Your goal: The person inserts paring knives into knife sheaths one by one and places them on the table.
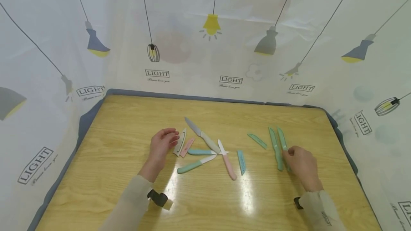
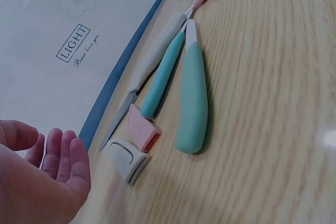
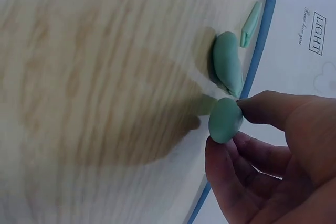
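My right hand point(image 1: 302, 165) pinches a green-handled knife point(image 1: 282, 138) between thumb and fingers, and the handle's end point(image 3: 226, 121) faces the right wrist camera. A second green knife point(image 1: 276, 152) lies beside it on the left, its blade in a green sheath. Over at the left, my left hand point(image 1: 160, 147) hovers with loosely bent fingers and holds nothing. Beside its fingertips lie a cream blade sheath point(image 1: 180, 142) and a pink sheath point(image 1: 187, 147). In the left wrist view the hand point(image 2: 42, 182) is apart from the cream sheath point(image 2: 126, 160).
Bare-bladed knives with cream point(image 1: 210, 143), blue point(image 1: 199, 151), green point(image 1: 189, 167) and pink point(image 1: 229, 165) handles cross in the table's middle. A blue sheath point(image 1: 241, 162) and a green sheath point(image 1: 257, 140) lie to their right. Printed sheeting point(image 1: 192, 63) stands behind the wooden table point(image 1: 208, 206).
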The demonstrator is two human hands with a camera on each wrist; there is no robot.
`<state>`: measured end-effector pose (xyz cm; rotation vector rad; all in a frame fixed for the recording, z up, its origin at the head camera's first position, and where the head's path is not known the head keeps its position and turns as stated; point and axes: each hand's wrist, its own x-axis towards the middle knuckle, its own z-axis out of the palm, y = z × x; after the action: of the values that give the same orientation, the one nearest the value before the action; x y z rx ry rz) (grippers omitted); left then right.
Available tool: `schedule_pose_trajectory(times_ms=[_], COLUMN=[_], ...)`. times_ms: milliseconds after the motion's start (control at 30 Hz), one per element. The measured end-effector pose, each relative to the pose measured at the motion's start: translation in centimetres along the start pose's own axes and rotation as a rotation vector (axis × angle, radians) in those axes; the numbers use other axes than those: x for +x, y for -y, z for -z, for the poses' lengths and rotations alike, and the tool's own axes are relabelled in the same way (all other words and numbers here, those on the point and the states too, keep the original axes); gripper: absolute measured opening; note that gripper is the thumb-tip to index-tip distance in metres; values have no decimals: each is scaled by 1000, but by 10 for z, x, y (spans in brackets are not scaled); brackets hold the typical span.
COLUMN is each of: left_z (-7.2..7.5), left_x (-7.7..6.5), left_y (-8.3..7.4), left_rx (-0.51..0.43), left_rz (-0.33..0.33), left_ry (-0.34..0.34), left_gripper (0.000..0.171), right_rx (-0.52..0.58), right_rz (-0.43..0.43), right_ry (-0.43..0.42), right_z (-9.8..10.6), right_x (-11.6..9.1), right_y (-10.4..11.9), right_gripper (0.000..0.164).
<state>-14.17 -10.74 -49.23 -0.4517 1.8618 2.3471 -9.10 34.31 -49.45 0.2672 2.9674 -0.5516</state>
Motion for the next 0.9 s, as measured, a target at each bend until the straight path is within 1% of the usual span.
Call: schedule_pose_trajectory(times_ms=[167,300,533,667,900], left_z=[2,3,3,2,2], left_x=[-2,-2,-4,-4,-3], left_y=[-1,-1,-1,-2,0], left_rx=[6,12,8,11,31], left_rz=[20,28,21,26,33], left_ry=[-6,-6,4,-3,-8], left_gripper=[33,35,35,34,31], right_rx=[-24,-45,-87,-92,-66], right_rz=[34,44,27,21,8], right_ry=[-27,-58,-41,-35,-8], right_z=[-4,-8,-9,-10,-9], right_x=[4,9,12,12,11], right_y=[1,0,-2,-4,-3], right_gripper=[38,34,31,33,44])
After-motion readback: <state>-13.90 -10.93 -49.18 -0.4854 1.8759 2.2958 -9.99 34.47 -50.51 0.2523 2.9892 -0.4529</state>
